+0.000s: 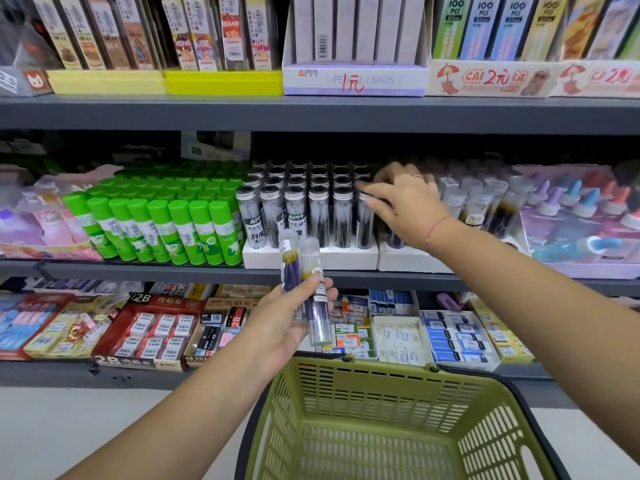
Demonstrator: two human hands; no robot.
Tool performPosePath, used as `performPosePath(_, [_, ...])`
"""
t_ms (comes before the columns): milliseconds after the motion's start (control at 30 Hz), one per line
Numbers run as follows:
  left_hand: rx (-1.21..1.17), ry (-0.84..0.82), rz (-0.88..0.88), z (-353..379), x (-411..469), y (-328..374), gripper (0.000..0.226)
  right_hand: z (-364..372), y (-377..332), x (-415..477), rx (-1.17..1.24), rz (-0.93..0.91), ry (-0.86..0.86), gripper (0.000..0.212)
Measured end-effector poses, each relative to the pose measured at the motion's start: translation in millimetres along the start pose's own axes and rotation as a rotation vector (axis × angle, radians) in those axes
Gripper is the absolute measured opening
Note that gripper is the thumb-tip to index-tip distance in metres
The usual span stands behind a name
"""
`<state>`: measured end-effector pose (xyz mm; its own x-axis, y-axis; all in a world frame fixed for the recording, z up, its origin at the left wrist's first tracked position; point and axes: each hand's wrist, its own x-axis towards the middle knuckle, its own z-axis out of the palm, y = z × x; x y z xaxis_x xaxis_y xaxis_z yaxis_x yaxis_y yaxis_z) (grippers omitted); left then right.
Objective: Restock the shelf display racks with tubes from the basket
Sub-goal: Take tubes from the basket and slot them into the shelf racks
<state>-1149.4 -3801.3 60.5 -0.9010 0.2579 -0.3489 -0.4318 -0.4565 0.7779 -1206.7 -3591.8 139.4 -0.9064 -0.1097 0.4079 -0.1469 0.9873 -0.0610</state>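
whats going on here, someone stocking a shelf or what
A person is restocking the middle shelf. The left hand holds two clear tubes of dark refills above the green basket, where no more tubes show. The right hand reaches to the white display rack of silver-capped tubes, its fingertips at the cap of the front row's rightmost tube. Whether it pinches or just presses that cap is unclear. Green glue sticks stand left of the rack.
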Motion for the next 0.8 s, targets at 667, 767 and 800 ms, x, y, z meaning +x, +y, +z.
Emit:
performPosePath(667, [0.59,-0.272,0.236,108,-20,-70,0.03,-35,34,-137,1.228,0.39,-0.102,0.021])
performPosePath(767, [0.795,-0.137,0.443,131,-4,-79,0.027,-51,80,-129,1.077,0.442,0.117,0.019])
performPosePath(800, [0.817,-0.103,0.494,136,2,-80,0.03,-56,94,-124,1.026,0.457,0.206,0.02])
